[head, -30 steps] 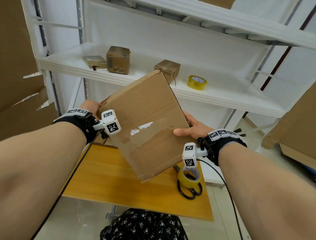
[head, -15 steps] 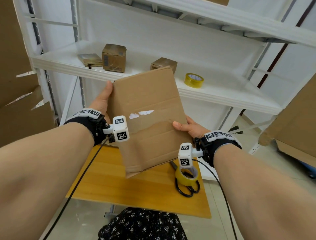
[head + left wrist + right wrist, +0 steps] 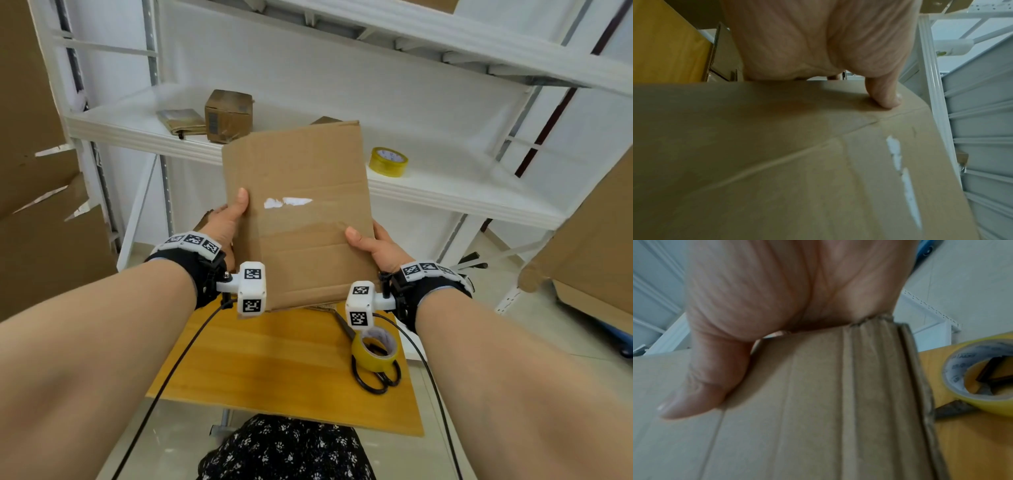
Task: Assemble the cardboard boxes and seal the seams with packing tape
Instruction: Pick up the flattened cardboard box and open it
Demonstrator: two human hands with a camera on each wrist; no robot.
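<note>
A flattened brown cardboard box [image 3: 298, 212] with a torn white patch and old tape across its face stands upright above the wooden table [image 3: 274, 363]. My left hand [image 3: 226, 222] grips its left edge, thumb [image 3: 885, 95] pressed on the front face. My right hand [image 3: 373, 245] grips the right edge, thumb [image 3: 701, 386] on the front; the fingers of both are hidden behind the cardboard [image 3: 818, 402]. A yellow tape roll [image 3: 375, 347] lies on black scissors [image 3: 375, 377] at the table's right side, seen close as the tape roll [image 3: 980, 374] in the right wrist view.
A white shelf [image 3: 445, 198] behind the box carries a second yellow tape roll [image 3: 388, 161], a small taped box [image 3: 228, 115] and a flat packet [image 3: 181, 120]. Large cardboard sheets [image 3: 37, 205] lean at the left, and a big carton [image 3: 589, 246] stands at the right.
The box has turned from tilted to upright and squared to me, rising slightly. My left hand slid along its left edge, its thumb now on the front face; the right hand kept its grip.
</note>
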